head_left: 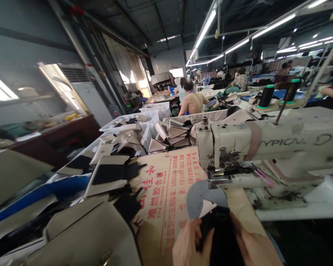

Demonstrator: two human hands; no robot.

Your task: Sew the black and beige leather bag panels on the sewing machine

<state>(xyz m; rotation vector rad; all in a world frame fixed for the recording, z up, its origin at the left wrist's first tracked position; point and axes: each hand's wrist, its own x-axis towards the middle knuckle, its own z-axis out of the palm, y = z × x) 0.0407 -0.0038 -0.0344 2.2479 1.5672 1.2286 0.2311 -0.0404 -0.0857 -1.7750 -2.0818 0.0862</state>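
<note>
Both hands are low in the head view, in front of a sewing machine (233,144). My left hand (190,242) pinches the left edge of a black fabric piece (223,236), thumb on top. Along the right edge of the same piece lies my right hand (248,240), its fingers partly hidden behind it. A beige tip of material sticks out beyond the black piece. Just ahead is a grey round plate (195,199) under the machine's arm end. To the left, beige and black sewn pieces (111,171) lie piled up.
A plywood board (166,199) with red print forms the work surface. White plastic bins (150,133) full of sewn pieces stand beyond it. Black thread spools (266,96) top the machine. A person in a tan shirt (193,102) sits further back, with other people behind.
</note>
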